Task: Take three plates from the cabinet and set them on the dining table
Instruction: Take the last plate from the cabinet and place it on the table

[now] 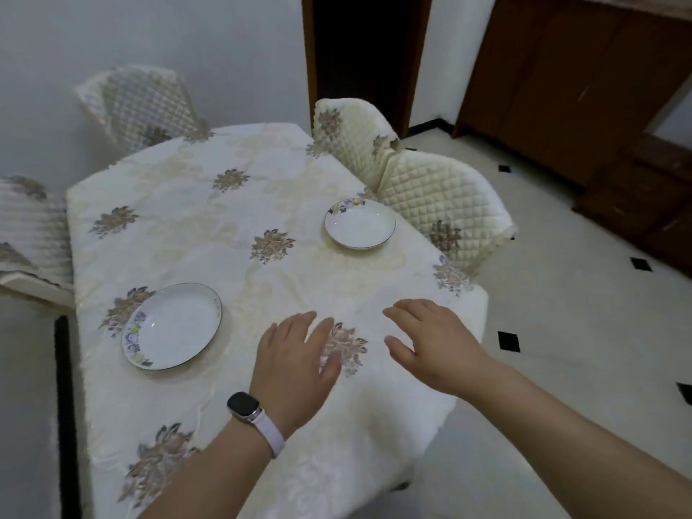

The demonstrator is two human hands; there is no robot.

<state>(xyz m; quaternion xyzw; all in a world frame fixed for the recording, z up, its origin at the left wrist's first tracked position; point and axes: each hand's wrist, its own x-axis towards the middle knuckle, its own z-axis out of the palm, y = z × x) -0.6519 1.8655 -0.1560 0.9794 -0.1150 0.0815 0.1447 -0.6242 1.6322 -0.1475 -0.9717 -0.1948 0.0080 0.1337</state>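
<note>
Two white plates with flowered rims lie on the dining table, which wears a cream floral cloth. The near plate is at the table's left side, the far plate near its right edge. My left hand, with a watch on the wrist, hovers over the cloth to the right of the near plate, fingers spread and holding nothing. My right hand hangs above the table's near right corner, also empty with fingers apart. A dark wooden cabinet stands at the back right, its doors closed.
Quilted cream chairs surround the table: two on the right, one at the far end, one at the left. A dark doorway opens behind. Pale tiled floor with black diamonds lies to the right.
</note>
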